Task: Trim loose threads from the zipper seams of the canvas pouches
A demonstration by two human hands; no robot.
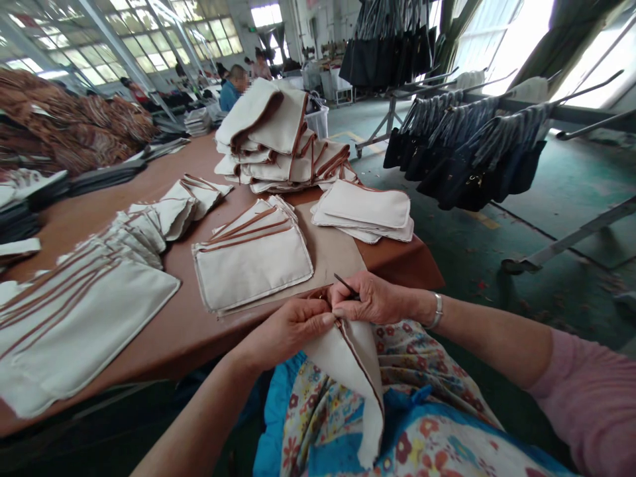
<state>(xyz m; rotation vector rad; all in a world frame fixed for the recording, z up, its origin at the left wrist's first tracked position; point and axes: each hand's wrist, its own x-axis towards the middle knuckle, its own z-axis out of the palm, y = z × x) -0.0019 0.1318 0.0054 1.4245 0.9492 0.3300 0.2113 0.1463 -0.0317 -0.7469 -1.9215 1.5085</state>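
Above my lap, my left hand point(298, 326) pinches the top of a white fabric pouch piece point(365, 354) with brown trim. The piece hangs down from the fingers over a floral apron point(412, 358). My right hand point(371, 297) is closed close beside the left, its fingertips at the same brown-trimmed edge. A thin dark pointed tool point(346, 285) sticks out of the right fist; its kind is not clear. Just beyond my hands, a small stack of white pouch pieces point(253, 265) with brown strips lies on the brown table point(163, 311).
More white pieces point(84, 324) fan out at the left. A tall pile of them point(278, 146) and a short stack point(365, 205) lie farther back. Dark bags hang on a wheeled rack point(477, 146) at the right. A person in blue point(231, 96) sits beyond the table.
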